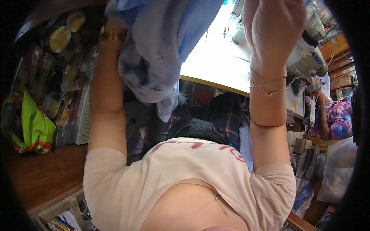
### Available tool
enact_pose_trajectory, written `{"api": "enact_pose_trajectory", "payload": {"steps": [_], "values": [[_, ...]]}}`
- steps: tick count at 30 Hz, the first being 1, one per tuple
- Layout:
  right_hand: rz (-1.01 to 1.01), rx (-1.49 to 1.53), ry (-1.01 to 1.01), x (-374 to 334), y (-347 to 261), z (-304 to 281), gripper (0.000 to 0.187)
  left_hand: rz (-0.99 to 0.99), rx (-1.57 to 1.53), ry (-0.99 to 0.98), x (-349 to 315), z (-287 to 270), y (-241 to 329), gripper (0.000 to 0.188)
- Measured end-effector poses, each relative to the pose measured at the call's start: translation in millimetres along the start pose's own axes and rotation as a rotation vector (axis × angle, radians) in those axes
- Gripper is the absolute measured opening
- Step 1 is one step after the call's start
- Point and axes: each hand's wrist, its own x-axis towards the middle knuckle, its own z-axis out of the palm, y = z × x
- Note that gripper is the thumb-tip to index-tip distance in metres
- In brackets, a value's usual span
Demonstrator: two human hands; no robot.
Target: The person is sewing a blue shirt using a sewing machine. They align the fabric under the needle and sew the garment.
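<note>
From the head camera, the only view, I saw a seated person in a pale shirt, arms stretched up toward the top edge. A bunched light-blue cloth [154, 57] hung at the upper left, its upper part passing out of sight and its lower folds drooping past the near edge of a bright white tabletop [216, 73], above the lap. The left hand [115, 26], blurred and partly behind the cloth, was right beside it; I could not tell whether its fingers gripped the fabric. The right hand [275, 32] was over the tabletop, apart from the visible cloth; its fingertips were cut off, so I could not tell what, if anything, it grasped. A white machine [304, 63] stood to its right. Farther right was another person's colourful sleeve [339, 119]; far left, a green bag [34, 123].

To my mind, handling this cloth well meant lifting the drooping folds clear of the table edge, bearing their weight evenly and smoothing the bunches without tugging.
</note>
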Motion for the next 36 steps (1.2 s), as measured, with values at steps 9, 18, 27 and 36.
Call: {"api": "enact_pose_trajectory", "payload": {"steps": [9, 18, 27, 36], "values": [[0.468, -1.077, -0.336, -147.0, -17.9, -72.2, 0.062, 0.097, -0.045, -0.562, 90.5, 14.7, 3.1, 0.029], [0.754, -1.202, -0.362, -225.7, -12.7, -105.1, 0.047, 0.076, -1.529, 0.061, -67.9, -37.5, 178.6, 0.018], [0.821, -1.214, -0.346, -229.0, -16.2, -106.6, 0.051, 0.077, -1.770, 0.126, -59.9, -33.8, 177.6, 0.006], [0.820, -1.217, -0.386, -230.9, -18.6, -102.4, 0.050, 0.052, -1.797, 0.106, -64.0, -33.4, 183.4, 0.006]]}}
